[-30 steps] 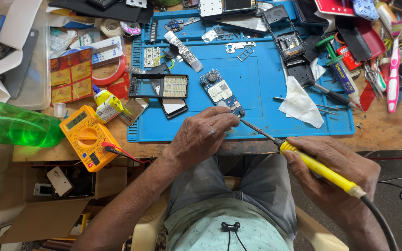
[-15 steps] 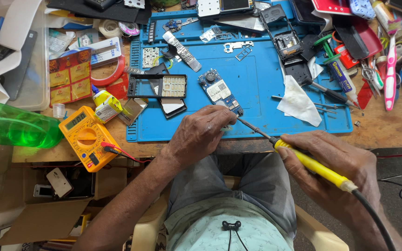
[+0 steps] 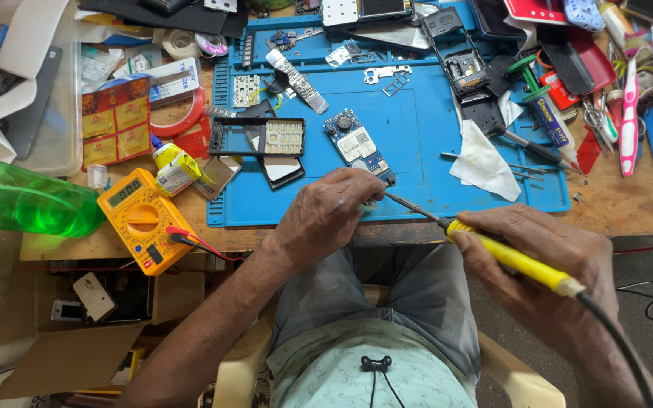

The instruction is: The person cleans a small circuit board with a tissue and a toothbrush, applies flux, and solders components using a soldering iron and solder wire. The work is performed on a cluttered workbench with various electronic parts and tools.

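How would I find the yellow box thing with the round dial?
Start at the big blue work mat, then look just off its lower left corner. There lies the yellow multimeter, beside a green bottle. Only it has a small screen, a round dial and a red lead plugged in.

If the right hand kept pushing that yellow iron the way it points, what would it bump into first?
Most likely the left hand: the soldering iron in the right hand points up-left, its tip right at those fingers. The circuit board lies just beyond.

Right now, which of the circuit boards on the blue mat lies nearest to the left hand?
The blue board with the white square, just beyond the left hand; the pale perforated board lies farther up the blue mat.
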{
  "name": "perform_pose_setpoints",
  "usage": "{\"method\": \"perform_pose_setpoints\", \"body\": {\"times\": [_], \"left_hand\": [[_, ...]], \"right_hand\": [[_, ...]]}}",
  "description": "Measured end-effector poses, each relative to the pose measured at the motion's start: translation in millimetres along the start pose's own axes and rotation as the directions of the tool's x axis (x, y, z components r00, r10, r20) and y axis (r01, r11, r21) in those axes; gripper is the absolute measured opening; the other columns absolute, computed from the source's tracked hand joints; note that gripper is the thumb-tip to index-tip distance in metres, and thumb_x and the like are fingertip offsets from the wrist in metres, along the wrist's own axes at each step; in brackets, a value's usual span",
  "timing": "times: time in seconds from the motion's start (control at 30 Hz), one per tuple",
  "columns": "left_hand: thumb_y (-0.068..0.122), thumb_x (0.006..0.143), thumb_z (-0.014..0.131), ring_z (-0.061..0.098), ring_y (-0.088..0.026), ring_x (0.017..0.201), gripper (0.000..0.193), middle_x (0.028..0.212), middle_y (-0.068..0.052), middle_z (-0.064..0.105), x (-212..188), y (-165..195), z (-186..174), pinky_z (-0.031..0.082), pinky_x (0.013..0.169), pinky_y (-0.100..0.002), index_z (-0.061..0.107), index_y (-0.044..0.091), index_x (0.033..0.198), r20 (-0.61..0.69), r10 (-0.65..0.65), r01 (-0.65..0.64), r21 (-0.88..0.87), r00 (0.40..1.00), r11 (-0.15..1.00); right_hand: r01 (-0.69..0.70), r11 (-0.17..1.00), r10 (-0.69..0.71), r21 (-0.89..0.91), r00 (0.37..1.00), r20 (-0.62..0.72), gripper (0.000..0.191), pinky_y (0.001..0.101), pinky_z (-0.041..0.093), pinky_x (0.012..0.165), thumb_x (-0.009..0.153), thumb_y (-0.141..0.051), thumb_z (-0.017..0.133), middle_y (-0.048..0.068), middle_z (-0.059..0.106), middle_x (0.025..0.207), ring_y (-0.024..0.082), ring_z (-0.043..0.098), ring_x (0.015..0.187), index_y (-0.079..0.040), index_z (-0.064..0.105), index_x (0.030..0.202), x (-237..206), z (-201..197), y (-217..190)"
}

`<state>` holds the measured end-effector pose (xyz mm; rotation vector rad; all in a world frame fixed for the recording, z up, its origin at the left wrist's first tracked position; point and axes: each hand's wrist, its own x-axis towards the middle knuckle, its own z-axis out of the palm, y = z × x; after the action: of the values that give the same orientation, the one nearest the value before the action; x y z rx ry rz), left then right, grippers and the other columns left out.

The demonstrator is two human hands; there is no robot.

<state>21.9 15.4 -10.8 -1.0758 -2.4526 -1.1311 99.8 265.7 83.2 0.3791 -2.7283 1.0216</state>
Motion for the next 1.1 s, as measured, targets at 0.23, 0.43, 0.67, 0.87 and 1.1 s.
{"method": "perform_pose_setpoints", "body": {"times": [0.23, 0.43, 0.67, 0.87, 1.1], "left_hand": [[-0.005, 0.084, 0.076, 0.073, -0.027, 0.106, 0.035, 0.107, -0.010, 0.071, -6, -6, -10, 0.063, 0.089, -0.038, 0.059, 0.005, 0.112, -0.119, -0.040, 0.025, -0.124, 0.992, 0.992], [-0.003, 0.088, 0.076, 0.078, -0.019, 0.087, 0.032, 0.098, -0.004, 0.072, -8, -10, -14, 0.063, 0.070, -0.033, 0.056, 0.008, 0.110, -0.002, -0.186, 0.183, -0.180, 0.983, 0.967], [-0.006, 0.083, 0.075, 0.076, -0.024, 0.093, 0.039, 0.103, -0.007, 0.072, -7, -11, -21, 0.062, 0.074, -0.034, 0.054, 0.007, 0.113, 0.037, -0.092, 0.097, -0.176, 0.995, 0.980], [-0.007, 0.083, 0.075, 0.075, -0.027, 0.095, 0.039, 0.104, -0.009, 0.072, -6, -12, -27, 0.060, 0.076, -0.037, 0.054, 0.006, 0.114, 0.096, -0.099, 0.117, -0.209, 0.990, 0.971], [-0.007, 0.083, 0.074, 0.074, -0.027, 0.100, 0.039, 0.105, -0.009, 0.070, -6, -13, -30, 0.060, 0.084, -0.037, 0.053, 0.005, 0.113, 0.110, -0.051, 0.077, -0.246, 0.993, 0.966]], "right_hand": [[0.022, 0.998, -0.011, 0.062, 0.984, -0.179, 0.018, 0.0242, 0.057, 0.082, 0.095, -0.010, 0.076, 0.010, 0.075, 0.102, 0.015, 0.074, 0.087, 0.000, 0.074, 0.111, -13, -6, 11], [0.046, 0.998, -0.040, 0.035, 0.985, -0.170, 0.020, 0.0251, 0.057, 0.082, 0.093, -0.008, 0.078, 0.011, 0.076, 0.103, 0.016, 0.074, 0.086, -0.001, 0.074, 0.110, -15, 3, 12], [0.092, 0.995, -0.089, 0.028, 0.992, -0.092, 0.020, 0.0258, 0.059, 0.076, 0.090, -0.011, 0.077, 0.008, 0.077, 0.099, 0.014, 0.076, 0.086, -0.003, 0.074, 0.108, -10, 15, 5], [0.084, 0.996, -0.082, 0.016, 0.994, -0.072, 0.019, 0.0261, 0.059, 0.074, 0.090, -0.012, 0.077, 0.008, 0.077, 0.098, 0.015, 0.076, 0.085, -0.004, 0.075, 0.107, -7, 17, 4], [0.072, 0.997, -0.071, 0.012, 0.996, -0.048, 0.017, 0.0258, 0.059, 0.073, 0.090, -0.012, 0.077, 0.008, 0.077, 0.097, 0.014, 0.075, 0.082, -0.004, 0.075, 0.104, -4, 16, 3]]}}
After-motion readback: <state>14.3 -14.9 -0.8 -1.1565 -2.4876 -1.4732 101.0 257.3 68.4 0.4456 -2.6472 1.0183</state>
